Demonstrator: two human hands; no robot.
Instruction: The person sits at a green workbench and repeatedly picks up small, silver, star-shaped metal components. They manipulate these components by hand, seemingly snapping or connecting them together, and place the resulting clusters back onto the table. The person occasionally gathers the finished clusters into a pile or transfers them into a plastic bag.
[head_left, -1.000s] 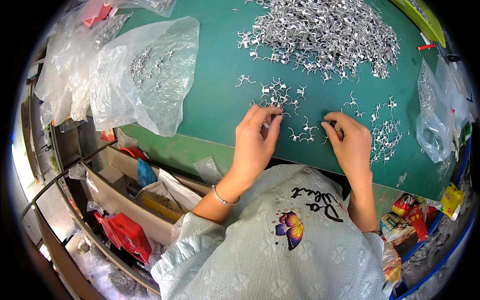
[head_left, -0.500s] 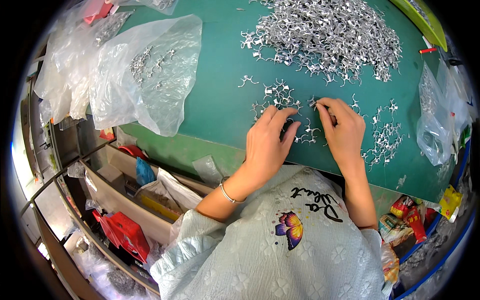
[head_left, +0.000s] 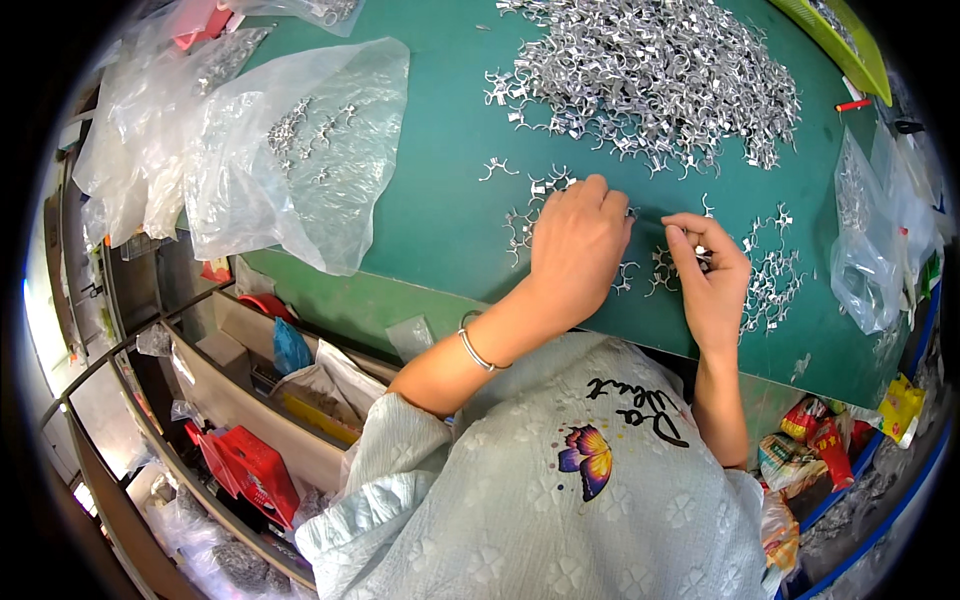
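Clasping a metal clip (head_left: 703, 257) within its curl, the right hand (head_left: 716, 278) has loose clips (head_left: 662, 272) just to its left, nearer it than the left hand (head_left: 580, 245), whose grip cannot be told.

Shows red basket (head_left: 250, 472) at lower left, blue bag (head_left: 290, 347) inside beige drawer (head_left: 250, 405), and yellow packet (head_left: 899, 404) at far right.

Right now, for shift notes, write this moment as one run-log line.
left hand: back upward, grip hidden | right hand: curled, silver metal piece showing inside | small curved silver metal clips: beside left hand, on green table
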